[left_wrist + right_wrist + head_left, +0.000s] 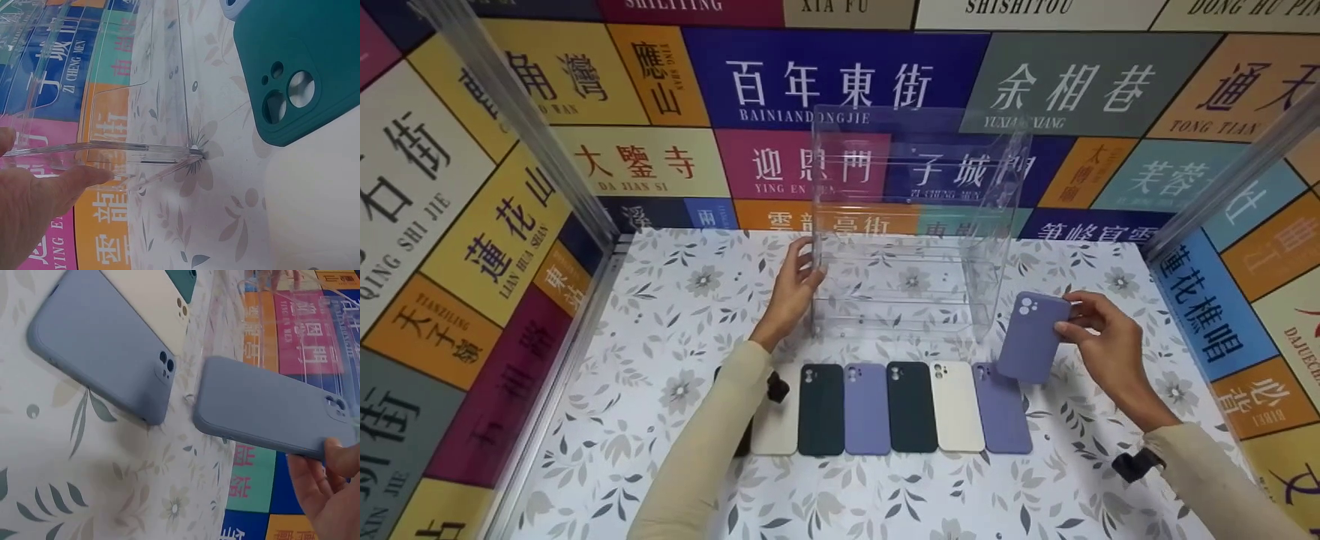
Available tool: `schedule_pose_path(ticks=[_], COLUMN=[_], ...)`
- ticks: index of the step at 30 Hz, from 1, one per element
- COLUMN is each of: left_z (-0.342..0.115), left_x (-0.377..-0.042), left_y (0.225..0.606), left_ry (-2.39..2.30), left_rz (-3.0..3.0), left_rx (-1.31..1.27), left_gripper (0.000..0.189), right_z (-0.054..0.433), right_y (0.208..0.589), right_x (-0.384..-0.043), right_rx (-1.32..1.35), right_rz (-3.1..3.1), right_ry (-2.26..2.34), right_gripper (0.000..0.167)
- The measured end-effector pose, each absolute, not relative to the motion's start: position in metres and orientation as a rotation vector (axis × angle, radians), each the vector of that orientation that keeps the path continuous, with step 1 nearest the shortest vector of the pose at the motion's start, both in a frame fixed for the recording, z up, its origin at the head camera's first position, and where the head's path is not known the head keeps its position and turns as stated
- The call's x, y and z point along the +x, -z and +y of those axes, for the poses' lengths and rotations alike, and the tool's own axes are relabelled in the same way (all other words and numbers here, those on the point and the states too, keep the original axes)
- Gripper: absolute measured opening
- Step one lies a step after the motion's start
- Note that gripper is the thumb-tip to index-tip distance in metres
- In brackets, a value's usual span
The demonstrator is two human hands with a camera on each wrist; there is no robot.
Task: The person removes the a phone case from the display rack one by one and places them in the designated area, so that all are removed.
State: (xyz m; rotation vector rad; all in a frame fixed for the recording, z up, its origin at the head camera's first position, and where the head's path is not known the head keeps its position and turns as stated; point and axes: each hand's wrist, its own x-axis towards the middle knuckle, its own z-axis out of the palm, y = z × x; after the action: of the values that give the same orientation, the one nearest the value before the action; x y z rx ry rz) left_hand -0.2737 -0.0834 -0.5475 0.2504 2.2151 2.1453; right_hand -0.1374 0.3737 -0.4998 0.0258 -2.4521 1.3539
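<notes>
My left hand (795,289) grips the left side edge of a clear plastic tiered display rack (911,259); in the left wrist view the thumb and a finger lie on either side of its transparent panel (101,147). A purple phone case (1033,337), tilted, is pinched by its upper right edge between the thumb and fingers of my right hand (1110,341). It hangs beside the rack's lower right corner, its camera cutouts at the top. In the head view it overlaps the purple case (1003,420) that ends the row below.
In front of the rack lies a side-by-side row of phone cases: dark green (821,409), purple (867,409), cream (958,409) and others. My left sleeve (712,427) partly covers the row's left end. Patterned walls (840,75) enclose the floral tabletop (660,480) behind and at both sides.
</notes>
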Motion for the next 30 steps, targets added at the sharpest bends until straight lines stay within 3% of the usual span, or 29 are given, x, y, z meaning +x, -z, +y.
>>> schedule_pose_path(ticks=[16, 30], left_z=[-0.084, -0.082], left_x=[-0.274, -0.274], left_y=[0.548, 0.547], left_ry=[-2.144, -2.167], left_rz=[2.204, 2.196], left_rx=[0.256, 0.253], left_gripper=[0.057, 0.057], right_z=[0.423, 0.450], right_y=[0.505, 0.533], right_x=[-0.146, -0.141], right_rx=[-0.065, -0.074], right_rz=[-2.855, -2.947], right_ry=[-1.581, -1.632], right_gripper=[0.052, 0.049])
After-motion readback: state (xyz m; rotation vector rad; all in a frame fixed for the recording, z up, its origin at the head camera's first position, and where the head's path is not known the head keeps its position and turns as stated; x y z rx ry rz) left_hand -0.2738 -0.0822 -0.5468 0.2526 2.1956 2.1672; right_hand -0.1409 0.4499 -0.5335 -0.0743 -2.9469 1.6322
